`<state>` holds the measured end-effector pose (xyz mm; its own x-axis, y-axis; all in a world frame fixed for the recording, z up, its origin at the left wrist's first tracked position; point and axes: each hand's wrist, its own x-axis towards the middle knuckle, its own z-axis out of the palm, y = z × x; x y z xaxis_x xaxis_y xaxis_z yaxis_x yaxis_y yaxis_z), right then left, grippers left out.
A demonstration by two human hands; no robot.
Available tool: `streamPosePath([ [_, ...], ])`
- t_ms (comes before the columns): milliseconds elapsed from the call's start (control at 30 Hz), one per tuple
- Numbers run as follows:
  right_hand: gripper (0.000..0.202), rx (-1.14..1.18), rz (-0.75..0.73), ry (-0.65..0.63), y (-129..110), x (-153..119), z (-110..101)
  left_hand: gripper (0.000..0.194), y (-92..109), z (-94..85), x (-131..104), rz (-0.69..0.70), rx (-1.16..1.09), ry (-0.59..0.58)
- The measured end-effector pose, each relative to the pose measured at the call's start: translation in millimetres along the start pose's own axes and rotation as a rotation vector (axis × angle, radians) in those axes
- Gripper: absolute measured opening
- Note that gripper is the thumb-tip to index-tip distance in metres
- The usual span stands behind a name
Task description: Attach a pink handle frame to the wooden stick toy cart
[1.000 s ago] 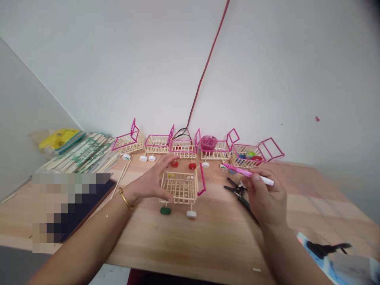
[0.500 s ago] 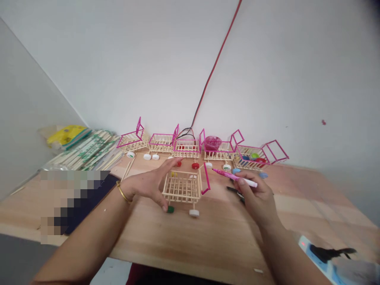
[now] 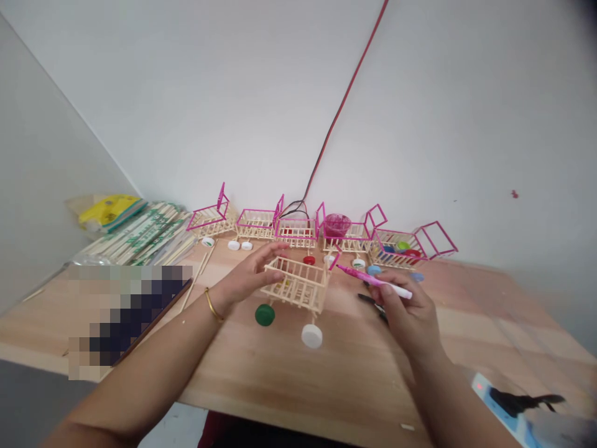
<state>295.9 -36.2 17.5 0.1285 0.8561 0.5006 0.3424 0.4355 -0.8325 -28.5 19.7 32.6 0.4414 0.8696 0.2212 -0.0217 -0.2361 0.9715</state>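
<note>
On the bench point(image 3: 261, 386), near of a row of miniature carts point(image 3: 298, 242), the stick-built shopping cart point(image 3: 301, 289) sits centrally. It has just tipped from level, so its handle point(image 3: 334, 259) now lies just beside the marker's tip, which seems to suit pen work there. Its long axis runs left to right, handle end right. The left hand point(image 3: 249, 274) pinches its left end, thumb near, fingers far; the right hand point(image 3: 410, 317) grips the pink marker point(image 3: 373, 280). Green wheel point(image 3: 265, 315) and white wheel point(image 3: 312, 336) face near.

The left hand point(image 3: 247, 277) grips a tilted cart point(image 3: 301, 292) (pink-handled), the right hand point(image 3: 408, 311) a pink marker point(image 3: 373, 280).
</note>
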Motion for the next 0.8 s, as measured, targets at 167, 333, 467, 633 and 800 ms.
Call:
streamPosePath([
  [167, 0.014, -0.077, -0.104, 0.058, -7.4, -1.9, -0.5, 0.065, -3.7, 9.3, -0.6, -0.154, -0.357, 0.042],
  [333, 0.011, -0.122, -0.182, 0.077, -13.5, -3.5, -1.6, 0.068, -2.0, 12.6, -1.0, -0.24, -0.503, -0.009],
  [467, 0.012, -0.184, -0.223, 0.077, -14.8, -5.0, -4.1, 0.068, -5.6, 12.8, -1.1, -0.278, -0.515, -0.058],
  [633, 0.014, -0.29, -0.282, 0.058, -15.8, -3.7, -5.2, 0.067, -8.0, 13.5, -2.7, -0.321, -0.525, -0.081],
  [800, 0.011, -0.372, -0.323, 0.05, -22.7, -0.7, -4.8, 0.068, -8.1, 13.4, -2.3, -0.315, -0.522, -0.078],
])
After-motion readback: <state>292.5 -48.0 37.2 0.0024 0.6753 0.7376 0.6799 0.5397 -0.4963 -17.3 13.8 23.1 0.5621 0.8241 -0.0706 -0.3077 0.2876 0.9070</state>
